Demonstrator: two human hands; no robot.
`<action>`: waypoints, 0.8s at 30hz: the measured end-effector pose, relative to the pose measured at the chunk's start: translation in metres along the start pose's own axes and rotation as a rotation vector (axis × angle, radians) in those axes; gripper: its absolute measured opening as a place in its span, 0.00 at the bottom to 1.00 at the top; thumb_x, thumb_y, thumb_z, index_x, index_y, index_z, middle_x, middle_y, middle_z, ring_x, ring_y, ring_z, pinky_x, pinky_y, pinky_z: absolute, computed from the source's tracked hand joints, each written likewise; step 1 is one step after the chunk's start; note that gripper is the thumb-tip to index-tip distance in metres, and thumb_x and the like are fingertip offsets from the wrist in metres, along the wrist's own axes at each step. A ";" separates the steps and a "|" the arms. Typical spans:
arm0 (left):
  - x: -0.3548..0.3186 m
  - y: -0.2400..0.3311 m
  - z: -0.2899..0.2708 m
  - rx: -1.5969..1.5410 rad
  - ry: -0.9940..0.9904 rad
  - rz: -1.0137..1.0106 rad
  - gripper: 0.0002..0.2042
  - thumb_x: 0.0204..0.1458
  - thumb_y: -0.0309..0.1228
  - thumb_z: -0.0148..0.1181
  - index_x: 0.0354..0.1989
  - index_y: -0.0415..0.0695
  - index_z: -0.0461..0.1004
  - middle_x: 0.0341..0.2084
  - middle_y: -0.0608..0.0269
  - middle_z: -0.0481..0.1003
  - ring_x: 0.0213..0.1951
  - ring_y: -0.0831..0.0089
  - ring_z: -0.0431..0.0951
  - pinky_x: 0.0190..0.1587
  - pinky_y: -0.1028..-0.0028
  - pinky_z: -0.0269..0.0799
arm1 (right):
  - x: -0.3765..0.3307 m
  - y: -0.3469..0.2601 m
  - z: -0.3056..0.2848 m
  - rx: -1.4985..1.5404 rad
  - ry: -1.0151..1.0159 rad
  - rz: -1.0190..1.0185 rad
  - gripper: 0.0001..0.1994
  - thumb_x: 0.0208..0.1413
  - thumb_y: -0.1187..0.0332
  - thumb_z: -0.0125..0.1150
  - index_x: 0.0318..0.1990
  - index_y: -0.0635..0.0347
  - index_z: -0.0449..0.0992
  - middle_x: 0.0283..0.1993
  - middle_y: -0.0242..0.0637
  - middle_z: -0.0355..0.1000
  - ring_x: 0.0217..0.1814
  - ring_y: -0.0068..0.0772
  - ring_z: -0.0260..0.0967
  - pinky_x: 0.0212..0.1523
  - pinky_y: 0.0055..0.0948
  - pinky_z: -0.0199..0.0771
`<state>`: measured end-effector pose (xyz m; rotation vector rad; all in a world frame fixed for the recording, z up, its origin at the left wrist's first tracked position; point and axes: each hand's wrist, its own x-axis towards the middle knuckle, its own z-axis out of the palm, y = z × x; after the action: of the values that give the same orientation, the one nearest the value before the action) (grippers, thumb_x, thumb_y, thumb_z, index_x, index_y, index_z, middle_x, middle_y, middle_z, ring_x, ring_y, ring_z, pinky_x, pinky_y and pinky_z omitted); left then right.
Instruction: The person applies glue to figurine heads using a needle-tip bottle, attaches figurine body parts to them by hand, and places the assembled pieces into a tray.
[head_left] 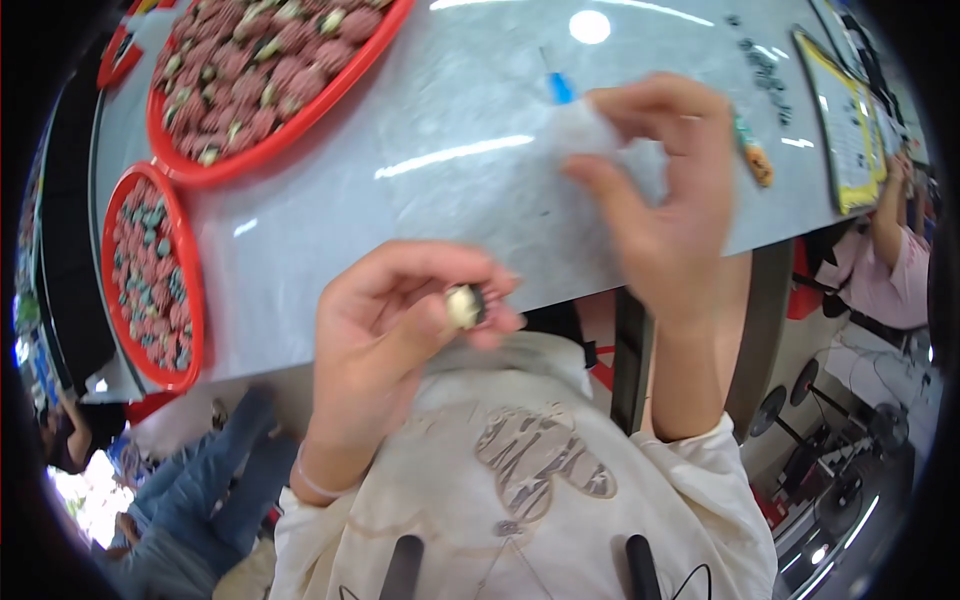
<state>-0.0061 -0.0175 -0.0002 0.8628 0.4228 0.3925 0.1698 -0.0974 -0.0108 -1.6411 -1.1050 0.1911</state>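
Small cream-black-pink piece (466, 306) pinched between left hand's (375, 325) thumb and fingers, by near edge of surface (310, 235); right hand (670, 205) blurred, fingers curled at blue-tipped translucent container (580, 132), can't tell if gripping

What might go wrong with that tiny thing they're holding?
The little piece sits in the left hand's fingers near the edge of the table, so it might slip and fall off. The blue tip by the right hand has a thin, needle-like end, so it might poke a finger.
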 end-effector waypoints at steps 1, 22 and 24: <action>0.000 -0.002 0.000 0.011 0.020 0.032 0.13 0.48 0.30 0.52 0.38 0.32 0.65 0.33 0.49 0.70 0.31 0.69 0.73 0.33 0.77 0.70 | 0.001 0.001 0.005 0.016 0.018 -0.008 0.18 0.36 0.81 0.59 0.37 0.64 0.62 0.36 0.37 0.66 0.39 0.24 0.63 0.42 0.21 0.62; 0.004 0.007 0.002 0.019 0.013 -0.031 0.15 0.46 0.34 0.55 0.36 0.37 0.64 0.33 0.55 0.65 0.29 0.75 0.70 0.29 0.85 0.67 | 0.017 0.058 -0.141 -0.307 0.378 0.338 0.09 0.43 0.72 0.56 0.34 0.66 0.73 0.32 0.35 0.69 0.32 0.20 0.64 0.34 0.17 0.62; 0.004 0.006 0.001 -0.006 0.019 -0.038 0.15 0.45 0.34 0.55 0.37 0.37 0.63 0.34 0.54 0.65 0.30 0.74 0.70 0.30 0.84 0.67 | 0.012 0.039 -0.130 -0.127 0.372 0.361 0.10 0.44 0.73 0.56 0.35 0.67 0.72 0.33 0.35 0.69 0.30 0.20 0.64 0.32 0.16 0.62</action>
<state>-0.0030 -0.0123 0.0044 0.8440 0.4550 0.3669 0.2783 -0.1760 0.0126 -1.8893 -0.5459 0.0437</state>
